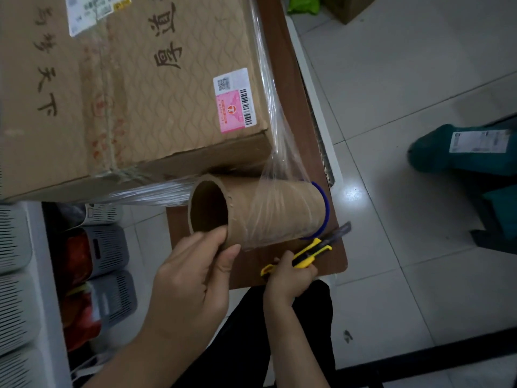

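**While pinching a tube (279, 211), ready to slice film (275, 130)**

Hangs over the table (291, 79) corner, just beside the box (167, 93); likely light and stiff, so best taken at the open rim; pinched there by left hand (193, 264), thumb outside; film soft, clingy, probably quick to tear; right hand (288, 278) curled round the knife (307, 254), blade out; counted: one tube, one knife, one box.

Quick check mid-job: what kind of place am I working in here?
Probably a parcel packing or dispatch room: a labelled cardboard box being wrapped from a stretch-film roll, and a labelled teal mailer bag on the tiled floor.
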A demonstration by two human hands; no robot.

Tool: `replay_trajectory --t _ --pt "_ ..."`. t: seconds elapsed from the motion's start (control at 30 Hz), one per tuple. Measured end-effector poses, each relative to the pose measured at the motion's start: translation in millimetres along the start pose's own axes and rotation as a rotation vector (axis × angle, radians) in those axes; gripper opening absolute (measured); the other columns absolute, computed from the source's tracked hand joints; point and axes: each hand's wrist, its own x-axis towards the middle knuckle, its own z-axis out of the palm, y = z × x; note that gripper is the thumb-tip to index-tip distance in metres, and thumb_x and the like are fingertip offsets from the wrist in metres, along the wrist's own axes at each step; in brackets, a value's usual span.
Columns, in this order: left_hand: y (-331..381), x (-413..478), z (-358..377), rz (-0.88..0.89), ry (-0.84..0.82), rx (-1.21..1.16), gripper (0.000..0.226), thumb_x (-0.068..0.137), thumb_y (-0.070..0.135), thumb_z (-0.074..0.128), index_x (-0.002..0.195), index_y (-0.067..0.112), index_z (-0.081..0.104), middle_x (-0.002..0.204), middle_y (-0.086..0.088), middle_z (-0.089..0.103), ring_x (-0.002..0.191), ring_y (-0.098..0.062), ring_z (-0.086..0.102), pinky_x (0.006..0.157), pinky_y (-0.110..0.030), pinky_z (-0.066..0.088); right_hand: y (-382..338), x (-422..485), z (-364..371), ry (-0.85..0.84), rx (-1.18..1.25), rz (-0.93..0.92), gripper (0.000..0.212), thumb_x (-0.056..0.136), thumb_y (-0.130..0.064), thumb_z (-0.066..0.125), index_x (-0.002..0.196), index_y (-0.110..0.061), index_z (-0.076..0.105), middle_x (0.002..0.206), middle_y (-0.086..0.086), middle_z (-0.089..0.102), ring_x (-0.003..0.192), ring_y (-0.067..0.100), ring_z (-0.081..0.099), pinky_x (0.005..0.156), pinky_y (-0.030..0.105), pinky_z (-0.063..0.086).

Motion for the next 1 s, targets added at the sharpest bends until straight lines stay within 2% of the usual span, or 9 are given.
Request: replay_trajectory --t 0.1,0.17,0.27,0.37,0.43,0.5,0.53,0.73,1.0 --pt "6.7 -2.2 1.2 -0.002 0.024 -0.025 0.026 0.089 0.024 0.05 0.1 0.008 0.067 0.074 -0.007 0.066 0.069 -0.015 0.058 0.06 -0.028 0.044 -37.6 3.0 -43.0 0.016 0.016 -0.208 0.018 0.086 -0.004 0.062 0.102 -0.005 0.053 0.069 -0.002 0.057 0.056 0.001 0.057 0.065 0.032 0.045" --pt "10.4 -2.8 2.6 -0.01 0.031 -0.026 0.027 0.088 0.025 0.051 0.099 0.007 0.068 0.072 -0.005 0.066 0.066 -0.013 0.057 0.057 -0.025 0.044 -63.7 6.8 -71.7 -0.084 -0.048 -0.346 0.017 0.087 -0.008 0.066 0.102 -0.008 0.059 0.072 -0.002 0.055 0.057 -0.003 0.054 0.066 0.032 0.045" --pt "15.9 -2.1 3.5 -0.048 0.03 -0.031 0.027 0.088 0.027 0.05 0.096 0.009 0.068 0.069 -0.001 0.065 0.06 0.003 0.052 0.052 -0.007 0.036 -112.8 7.1 -114.1 -0.311 -0.128 -0.609 0.027 0.086 -0.015 0.07 0.102 -0.036 0.065 0.08 -0.006 0.064 0.071 0.003 0.061 0.071 0.028 0.056" --pt "18.8 -2.5 6.1 -0.07 0.039 -0.046 0.027 0.088 0.028 0.049 0.094 0.01 0.069 0.069 0.002 0.065 0.058 0.01 0.05 0.052 -0.003 0.033 -161.8 1.0 -145.2 -0.541 -0.26 -0.93 0.051 0.083 -0.02 0.071 0.105 -0.064 0.057 0.095 -0.03 0.066 0.087 -0.007 0.063 0.077 0.005 0.046" --pt "21.8 -4.2 9.2 -0.082 0.055 -0.072 0.027 0.088 0.028 0.049 0.097 0.011 0.068 0.073 0.002 0.068 0.065 -0.001 0.058 0.054 -0.014 0.042 -188.2 -0.4 -157.0 -0.608 -0.438 -1.167 0.048 0.082 -0.027 0.068 0.116 -0.058 0.055 0.098 -0.025 0.065 0.088 -0.001 0.063 0.075 0.012 0.048" --pt "26.5 -5.8 12.1 -0.098 0.067 -0.087 0.027 0.088 0.029 0.049 0.097 0.012 0.068 0.073 0.004 0.068 0.065 -0.005 0.059 0.055 -0.022 0.045 -209.4 1.0 -162.1 -0.651 -0.6 -1.375 0.044 0.083 -0.028 0.066 0.124 -0.041 0.058 0.09 -0.01 0.065 0.078 0.016 0.063 0.066 0.037 0.053" --pt "28.9 -6.2 13.4 -0.106 0.069 -0.088 0.027 0.088 0.029 0.049 0.095 0.013 0.068 0.072 0.004 0.067 0.062 -0.006 0.058 0.053 -0.021 0.044 -217.8 3.3 -161.9 -0.658 -0.67 -1.472 0.041 0.085 -0.027 0.065 0.125 -0.031 0.061 0.086 -0.002 0.065 0.072 0.023 0.063 0.06 0.042 0.052" --pt "38.3 -6.4 18.0 -0.108 0.078 -0.035 0.026 0.088 0.029 0.049 0.091 0.012 0.067 0.064 0.004 0.063 0.051 -0.009 0.053 0.047 -0.021 0.041 -248.5 18.5 -153.7 -0.653 -0.885 -1.793 0.039 0.09 -0.026 0.058 0.127 -0.016 0.063 0.076 0.004 0.062 0.055 0.027 0.058 0.047 0.04 0.051" --pt "46.9 -7.2 20.3 -0.128 0.097 -0.026 0.024 0.088 0.03 0.048 0.091 0.015 0.067 0.066 0.006 0.064 0.053 -0.008 0.055 0.047 -0.024 0.04 -247.9 28.6 -138.9 -0.753 -0.911 -1.87 0.041 0.088 -0.021 0.059 0.129 -0.022 0.057 0.079 0.005 0.063 0.056 0.025 0.056 0.041 0.04 0.048"
